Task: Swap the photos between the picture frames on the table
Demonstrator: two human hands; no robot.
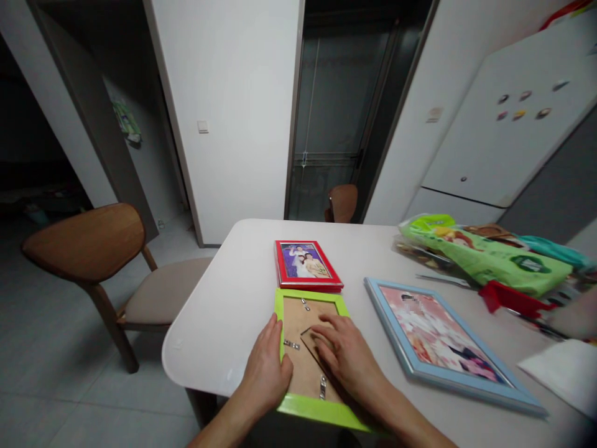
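A green photo frame (310,407) lies face down at the table's near edge, showing its brown backing board (293,317) and several small metal clips. My left hand (268,367) holds the frame's left edge, fingers along the outside and thumb on the board by a clip. My right hand (345,354) rests over the board's right half, its fingers bent and apart. Its fingertips touch the board beside the dark edge of a stand flap (311,348), which the hand partly covers. Just beyond the green frame lies a red photo frame (308,261) with a picture facing up.
A light blue photo frame (448,336) lies face up on the right of the white table (209,330). Behind it are a green plastic package (504,255), a red object (513,302) and white paper (566,373). A wooden chair (93,242) stands at left.
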